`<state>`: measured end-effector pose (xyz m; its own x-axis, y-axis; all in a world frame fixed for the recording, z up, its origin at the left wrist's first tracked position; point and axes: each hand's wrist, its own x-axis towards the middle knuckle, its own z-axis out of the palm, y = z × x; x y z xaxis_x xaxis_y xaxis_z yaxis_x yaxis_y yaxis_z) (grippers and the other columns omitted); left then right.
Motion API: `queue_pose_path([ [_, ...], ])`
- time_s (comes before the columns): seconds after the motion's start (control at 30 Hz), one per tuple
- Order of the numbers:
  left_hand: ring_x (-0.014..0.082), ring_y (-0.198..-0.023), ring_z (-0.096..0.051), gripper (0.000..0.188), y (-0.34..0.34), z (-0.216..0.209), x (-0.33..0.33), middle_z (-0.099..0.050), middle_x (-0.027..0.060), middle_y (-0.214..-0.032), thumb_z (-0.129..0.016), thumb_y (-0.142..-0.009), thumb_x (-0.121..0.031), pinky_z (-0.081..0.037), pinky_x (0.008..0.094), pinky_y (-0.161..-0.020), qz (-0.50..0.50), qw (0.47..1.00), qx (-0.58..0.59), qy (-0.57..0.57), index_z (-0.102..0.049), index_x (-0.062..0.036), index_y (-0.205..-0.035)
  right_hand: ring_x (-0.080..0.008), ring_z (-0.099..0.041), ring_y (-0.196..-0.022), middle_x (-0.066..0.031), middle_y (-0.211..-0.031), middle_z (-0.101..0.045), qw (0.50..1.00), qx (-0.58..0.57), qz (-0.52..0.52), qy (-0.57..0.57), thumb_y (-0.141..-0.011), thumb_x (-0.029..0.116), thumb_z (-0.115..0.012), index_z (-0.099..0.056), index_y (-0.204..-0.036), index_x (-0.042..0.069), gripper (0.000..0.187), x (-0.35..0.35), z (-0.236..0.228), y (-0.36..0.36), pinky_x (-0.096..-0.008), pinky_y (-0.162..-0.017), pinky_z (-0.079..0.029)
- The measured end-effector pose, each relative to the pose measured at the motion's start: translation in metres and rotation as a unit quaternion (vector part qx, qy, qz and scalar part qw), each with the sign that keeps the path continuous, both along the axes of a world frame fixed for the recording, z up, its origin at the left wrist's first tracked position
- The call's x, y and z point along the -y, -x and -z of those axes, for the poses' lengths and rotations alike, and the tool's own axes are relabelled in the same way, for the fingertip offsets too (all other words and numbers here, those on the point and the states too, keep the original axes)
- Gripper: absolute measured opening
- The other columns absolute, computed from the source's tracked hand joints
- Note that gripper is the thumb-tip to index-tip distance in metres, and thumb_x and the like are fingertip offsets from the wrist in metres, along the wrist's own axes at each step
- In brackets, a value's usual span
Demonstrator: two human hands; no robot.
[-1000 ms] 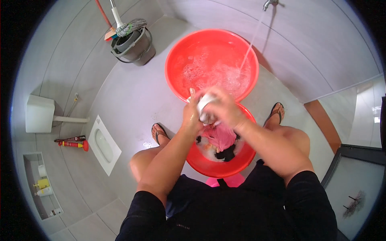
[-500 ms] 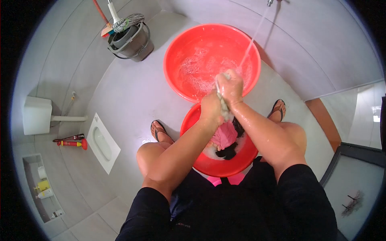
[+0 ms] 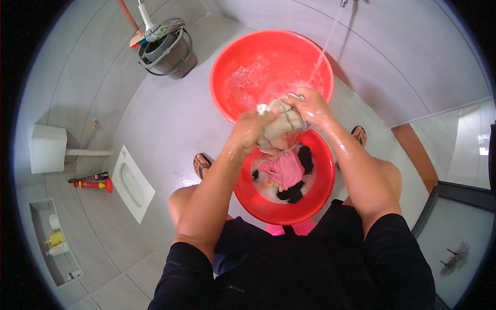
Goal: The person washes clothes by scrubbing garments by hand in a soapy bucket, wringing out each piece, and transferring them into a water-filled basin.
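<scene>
Between my hands a wet, pale greyish-white cloth (image 3: 283, 129) is spread out, hanging above the place where the two basins meet. My left hand (image 3: 252, 127) is closed on its left edge, and my right hand (image 3: 311, 107) grips its upper right corner. Below, the nearer red basin (image 3: 289, 213) holds a pink cloth (image 3: 285, 170), black cloth pieces (image 3: 292, 192) and suds. The larger red basin (image 3: 221, 77) behind has water with foam on it. A stream from the tap (image 3: 344, 3) runs into that basin close to my right hand.
A grey mop bucket (image 3: 173, 61) with a mop (image 3: 164, 30) and a brush stands at the far left. A squat toilet (image 3: 133, 181) is set in the floor on the left. My sandalled feet flank the near basin. A dark-framed door (image 3: 460, 227) is at the right.
The cloth was bunched and twisted between my close-set fists; now it is opened out. My hands have moved apart, the left one going left and the right one going right.
</scene>
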<state>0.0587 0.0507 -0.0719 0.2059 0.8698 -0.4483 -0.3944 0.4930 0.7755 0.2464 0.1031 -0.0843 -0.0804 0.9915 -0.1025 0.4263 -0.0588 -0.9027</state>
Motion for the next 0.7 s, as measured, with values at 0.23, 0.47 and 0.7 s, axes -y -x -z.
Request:
queue_pose_path([
  [0.23, 0.0144, -0.066, -0.06, 0.056, 0.007, 0.012, 0.009, -0.066, 0.0064, -0.085, -0.059, -0.098, -0.05, -0.049, 0.0287, -0.053, -0.077, 0.994, -0.077, -0.006, -0.062, 0.0021, -0.118, -0.0128, -0.062, -0.084, -0.004, -0.092, -0.068, 0.959, -0.282, -0.024, 0.027, -0.094, 0.019, -0.067, -0.07, -0.1, 0.001, 0.019, 0.02, 0.008, -0.011, -0.0284, -0.078, -0.051],
  [0.47, 0.0176, -0.075, -0.059, 0.075, -0.007, 0.096, 0.011, -0.06, 0.0038, -0.083, -0.045, -0.099, -0.064, -0.052, 0.036, -0.068, -0.156, 0.978, 0.118, 0.073, -0.054, 0.0021, -0.133, -0.0302, -0.064, -0.087, -0.0129, -0.087, -0.063, 0.984, 0.007, -0.105, -0.146, -0.09, 0.018, -0.07, -0.058, -0.083, 0.004, 0.02, 0.097, 0.023, 0.089, -0.0422, -0.075, -0.049],
  [0.7, 0.0287, -0.104, -0.064, 0.086, -0.002, 0.019, -0.008, -0.064, 0.0173, -0.113, -0.03, -0.096, -0.074, -0.053, 0.0419, -0.094, -0.103, 0.985, 0.105, 0.095, -0.053, 0.0026, -0.128, -0.0301, -0.065, -0.092, -0.0125, -0.104, -0.064, 0.977, -0.037, -0.09, -0.192, -0.091, 0.027, -0.071, -0.049, -0.134, 0.012, 0.052, 0.04, 0.009, 0.05, -0.0406, -0.08, -0.051],
])
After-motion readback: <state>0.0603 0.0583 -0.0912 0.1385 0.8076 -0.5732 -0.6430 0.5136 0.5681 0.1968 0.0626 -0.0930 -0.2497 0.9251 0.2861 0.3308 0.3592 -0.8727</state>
